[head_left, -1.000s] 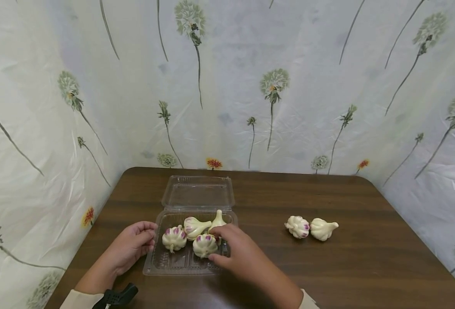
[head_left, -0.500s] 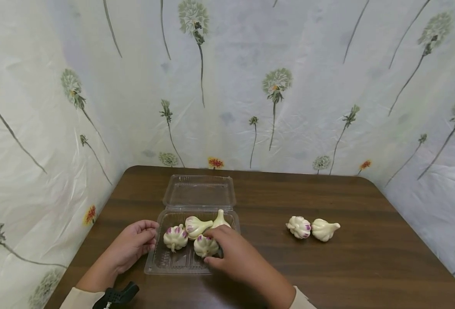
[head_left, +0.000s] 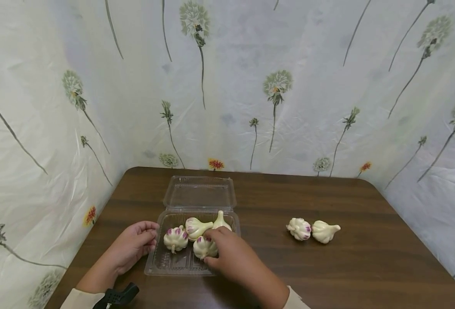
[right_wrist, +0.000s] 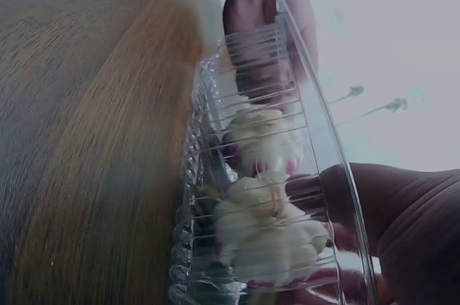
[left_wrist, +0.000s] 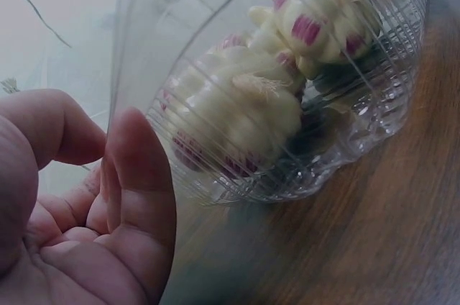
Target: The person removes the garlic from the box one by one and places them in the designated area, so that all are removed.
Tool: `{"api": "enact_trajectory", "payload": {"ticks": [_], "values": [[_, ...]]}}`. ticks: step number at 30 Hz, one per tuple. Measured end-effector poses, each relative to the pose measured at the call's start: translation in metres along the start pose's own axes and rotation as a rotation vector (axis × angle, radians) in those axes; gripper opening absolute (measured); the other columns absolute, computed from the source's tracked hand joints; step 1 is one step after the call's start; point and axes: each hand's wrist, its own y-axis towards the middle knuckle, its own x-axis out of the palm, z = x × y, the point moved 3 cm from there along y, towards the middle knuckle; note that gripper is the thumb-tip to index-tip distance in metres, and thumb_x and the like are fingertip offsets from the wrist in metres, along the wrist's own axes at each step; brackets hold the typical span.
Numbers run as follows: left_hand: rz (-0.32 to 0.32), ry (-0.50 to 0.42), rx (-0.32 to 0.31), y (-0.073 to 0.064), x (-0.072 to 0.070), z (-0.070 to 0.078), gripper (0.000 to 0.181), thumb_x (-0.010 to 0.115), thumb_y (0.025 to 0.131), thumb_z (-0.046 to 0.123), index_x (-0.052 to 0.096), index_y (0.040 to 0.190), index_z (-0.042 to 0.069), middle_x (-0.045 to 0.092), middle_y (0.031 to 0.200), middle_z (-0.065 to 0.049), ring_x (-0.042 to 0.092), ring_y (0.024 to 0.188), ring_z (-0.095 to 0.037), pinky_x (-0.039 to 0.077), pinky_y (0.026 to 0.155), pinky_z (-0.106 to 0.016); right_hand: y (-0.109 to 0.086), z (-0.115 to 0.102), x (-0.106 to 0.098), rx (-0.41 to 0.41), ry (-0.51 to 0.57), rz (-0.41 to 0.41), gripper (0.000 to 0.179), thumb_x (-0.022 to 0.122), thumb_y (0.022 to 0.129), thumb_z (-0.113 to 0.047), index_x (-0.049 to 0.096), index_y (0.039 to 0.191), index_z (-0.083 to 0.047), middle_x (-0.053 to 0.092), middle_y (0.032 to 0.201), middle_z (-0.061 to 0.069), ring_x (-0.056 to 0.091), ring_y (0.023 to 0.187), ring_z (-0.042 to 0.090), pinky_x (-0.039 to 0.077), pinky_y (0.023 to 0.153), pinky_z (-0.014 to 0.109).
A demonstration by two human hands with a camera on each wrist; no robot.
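A clear plastic clamshell container (head_left: 181,271) lies with its lid folded back, holding several cream garlic bulbs, some streaked purple. My left hand (head_left: 132,246) is at its left side; in the left wrist view, thumb and forefinger pinch the thin rim. Over the right side reaches my right hand (head_left: 235,259), its fingers and thumb gripping the front-right garlic bulb (head_left: 202,248). To the left of that bulb sits a purple-streaked one (head_left: 175,239). Two more are behind, a streaked bulb (head_left: 195,228) and a plain one (head_left: 221,220) partly hidden by the right hand.
Farther right on the brown wooden table (head_left: 274,279), a purple-tipped garlic bulb (head_left: 299,228) and a plain garlic bulb (head_left: 325,231) lie side by side. The raised lid (head_left: 199,193) reaches toward the back edge. A flower-printed sheet (head_left: 231,86) hangs behind the table.
My right hand has shifted a little left, and the front-right garlic bulb has edged left with it inside the container. The left hand keeps its place at the rim.
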Motion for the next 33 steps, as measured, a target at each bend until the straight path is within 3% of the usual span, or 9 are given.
{"api": "enact_trajectory", "payload": {"ticks": [15, 33], "values": [[0.006, -0.005, -0.008, 0.0005, 0.001, 0.0007, 0.038, 0.052, 0.109, 0.013, 0.042, 0.138, -0.01, 0.057, 0.1, -0.002, 0.06, 0.084, -0.009, 0.059, 0.076, -0.024, -0.0016, -0.0058, 0.0031, 0.04, -0.054, 0.058, 0.042, 0.088, 0.085, -0.031, 0.068, 0.121, -0.02, 0.065, 0.112, -0.003, 0.062, 0.091, 0.009, 0.053, 0.071, 0.03], [0.0, -0.007, -0.002, -0.0012, 0.0014, 0.0015, 0.036, 0.053, 0.109, 0.013, 0.044, 0.136, -0.009, 0.058, 0.098, -0.001, 0.06, 0.084, -0.008, 0.059, 0.076, -0.023, -0.0016, -0.0065, 0.0022, 0.02, -0.057, 0.04, 0.04, 0.089, 0.084, -0.032, 0.065, 0.114, -0.021, 0.067, 0.106, -0.008, 0.062, 0.091, 0.007, 0.053, 0.073, 0.031]]}}
